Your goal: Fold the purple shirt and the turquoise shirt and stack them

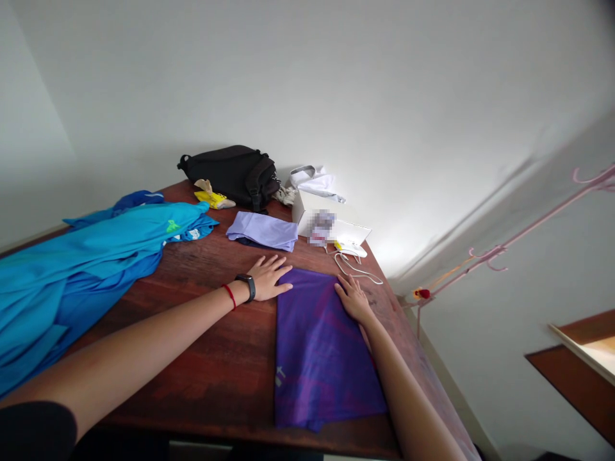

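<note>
A purple folded garment (pixel 321 352) lies flat on the dark wooden table (pixel 206 378), its near edge close to the table's front. My left hand (pixel 266 278) rests at its far left corner, fingers spread, partly on the cloth and partly on the wood. At the far right corner, my right hand (pixel 354 299) lies flat with fingers stretched out on the fabric. Neither hand grips anything. Just beyond the purple cloth sits a small folded lavender garment (pixel 263 228).
Blue garments (pixel 96 262) are heaped along the left side. At the back are a black backpack (pixel 225 169), a yellow item (pixel 211 198), an opened white box (pixel 303 212) and a white cable (pixel 360 272). A pink hook stand (pixel 494 248) rises at the right.
</note>
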Demonstrator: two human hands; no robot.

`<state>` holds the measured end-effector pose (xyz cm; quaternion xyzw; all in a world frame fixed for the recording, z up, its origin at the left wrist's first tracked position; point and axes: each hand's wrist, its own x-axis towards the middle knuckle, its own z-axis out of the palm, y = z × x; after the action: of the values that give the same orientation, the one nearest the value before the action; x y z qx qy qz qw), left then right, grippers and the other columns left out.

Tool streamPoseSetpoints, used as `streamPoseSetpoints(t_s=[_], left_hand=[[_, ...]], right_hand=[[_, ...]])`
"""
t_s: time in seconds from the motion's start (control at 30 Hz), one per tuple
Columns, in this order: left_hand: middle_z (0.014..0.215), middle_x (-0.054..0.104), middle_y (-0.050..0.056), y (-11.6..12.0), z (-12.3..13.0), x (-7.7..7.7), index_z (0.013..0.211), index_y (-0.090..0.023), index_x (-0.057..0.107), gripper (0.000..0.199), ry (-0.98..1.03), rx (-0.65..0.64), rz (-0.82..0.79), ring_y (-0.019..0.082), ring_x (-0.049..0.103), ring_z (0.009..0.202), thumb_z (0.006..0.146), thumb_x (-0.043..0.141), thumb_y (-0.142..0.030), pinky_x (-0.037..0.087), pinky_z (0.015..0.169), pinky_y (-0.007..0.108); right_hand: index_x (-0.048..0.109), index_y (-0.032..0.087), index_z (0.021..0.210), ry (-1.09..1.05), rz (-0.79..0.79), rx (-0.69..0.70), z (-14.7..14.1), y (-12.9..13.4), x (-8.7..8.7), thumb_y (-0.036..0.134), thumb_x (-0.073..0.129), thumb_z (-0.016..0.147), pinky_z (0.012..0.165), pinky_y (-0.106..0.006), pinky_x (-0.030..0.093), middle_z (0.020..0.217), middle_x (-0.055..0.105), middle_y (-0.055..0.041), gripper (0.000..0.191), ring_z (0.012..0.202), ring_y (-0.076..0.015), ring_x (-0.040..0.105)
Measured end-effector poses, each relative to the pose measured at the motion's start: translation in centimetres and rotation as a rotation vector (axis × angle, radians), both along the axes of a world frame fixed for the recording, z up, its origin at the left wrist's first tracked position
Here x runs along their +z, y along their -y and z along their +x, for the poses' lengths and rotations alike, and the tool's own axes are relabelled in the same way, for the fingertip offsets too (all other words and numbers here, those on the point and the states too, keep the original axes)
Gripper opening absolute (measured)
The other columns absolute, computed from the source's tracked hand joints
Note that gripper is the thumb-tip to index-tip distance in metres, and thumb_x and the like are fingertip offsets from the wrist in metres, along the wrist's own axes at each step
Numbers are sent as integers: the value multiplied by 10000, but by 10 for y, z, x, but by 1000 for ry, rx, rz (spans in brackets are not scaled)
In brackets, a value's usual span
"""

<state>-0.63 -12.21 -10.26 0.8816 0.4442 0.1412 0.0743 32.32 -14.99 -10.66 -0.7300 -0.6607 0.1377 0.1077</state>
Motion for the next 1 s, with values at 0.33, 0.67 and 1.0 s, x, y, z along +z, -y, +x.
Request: streamPoseSetpoints(t_s=[0.33,0.67,1.0], left_hand=[[1614,281,90,-2,1,-2,1510,-285,408,732,-25,9,5,337,214,1489,928,347,-725,157,1166,600],[1622,259,85,2,3,8,1522,-273,390,705,-78,10,-17,349,199,1492,953,341,-686,160,1170,596],[1639,208,93,13,12,22,1505,-236,416,594,-73,-80,68,330,193,1496,1016,324,-561,207,1187,530]], right_hand=[[334,334,1542,16,2,1,0,0,-3,625,303,982,1178,-601,162,1665,126,-50,632,1518,-362,84],[316,283,1556,12,15,-14,1,-1,-4,668,282,966,1187,-579,164,1662,133,-55,705,1519,-355,94],[319,255,1555,35,29,0,1,0,0,666,279,972,1190,-574,168,1659,150,-77,714,1513,-369,118]])
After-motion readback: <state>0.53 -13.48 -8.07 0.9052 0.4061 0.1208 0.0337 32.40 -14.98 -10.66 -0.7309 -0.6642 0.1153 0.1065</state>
